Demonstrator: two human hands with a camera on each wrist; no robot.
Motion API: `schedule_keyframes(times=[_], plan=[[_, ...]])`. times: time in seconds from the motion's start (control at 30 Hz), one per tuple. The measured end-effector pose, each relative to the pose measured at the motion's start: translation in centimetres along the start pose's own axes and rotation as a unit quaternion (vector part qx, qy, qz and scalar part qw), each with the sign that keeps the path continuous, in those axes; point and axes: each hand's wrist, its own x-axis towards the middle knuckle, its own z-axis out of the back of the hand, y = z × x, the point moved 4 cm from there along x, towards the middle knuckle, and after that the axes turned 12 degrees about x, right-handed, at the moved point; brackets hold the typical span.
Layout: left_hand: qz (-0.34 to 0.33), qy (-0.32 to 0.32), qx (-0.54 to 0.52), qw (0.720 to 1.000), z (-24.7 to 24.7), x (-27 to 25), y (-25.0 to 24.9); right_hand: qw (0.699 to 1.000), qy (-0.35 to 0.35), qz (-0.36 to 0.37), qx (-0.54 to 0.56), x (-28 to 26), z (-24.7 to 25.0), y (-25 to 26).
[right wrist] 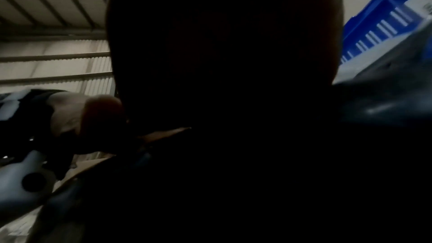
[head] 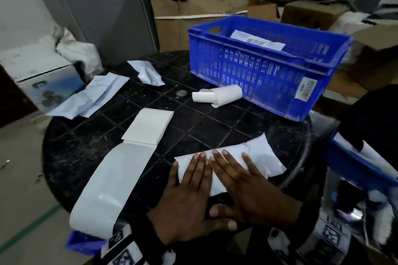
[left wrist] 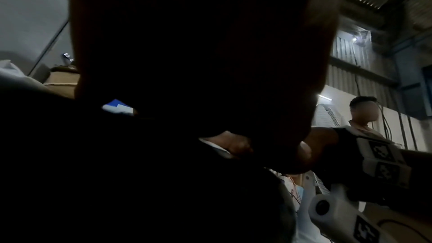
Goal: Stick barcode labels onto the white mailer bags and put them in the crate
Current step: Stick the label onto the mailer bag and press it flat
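Note:
A white mailer bag (head: 260, 158) lies flat near the front of the round black table (head: 193, 122). Both hands press on it with straight fingers: my left hand (head: 189, 191) covers its left end, my right hand (head: 243, 183) lies across its middle. Whatever is under the palms is hidden. A blue crate (head: 265, 71) stands at the back right of the table with a labelled mailer (head: 257, 43) inside. A stack of white labels (head: 148, 128) and its long backing strip (head: 114, 180) lie left of the hands. Both wrist views are mostly dark.
A small label roll (head: 217, 95) lies in front of the crate. More white mailers (head: 90, 97) sit at the table's left and back edges. Cardboard boxes (head: 193, 11) stand behind the table. A second blue bin (head: 361, 168) is at the right. Another person (left wrist: 364, 117) stands beyond.

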Motion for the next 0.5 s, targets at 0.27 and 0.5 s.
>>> schedule_keyframes(times=[0.27, 0.5], plan=[[0.007, 0.013, -0.02, 1.0, -0.2, 0.1, 1.0, 0.994, 0.05, -0.096, -0.011, -1.9, 1.3, -3.5], [0.023, -0.002, -0.028, 0.999, -0.3, -0.1, 0.6, 0.98, 0.1, -0.171, 0.019, -3.2, 2.6, -4.3]])
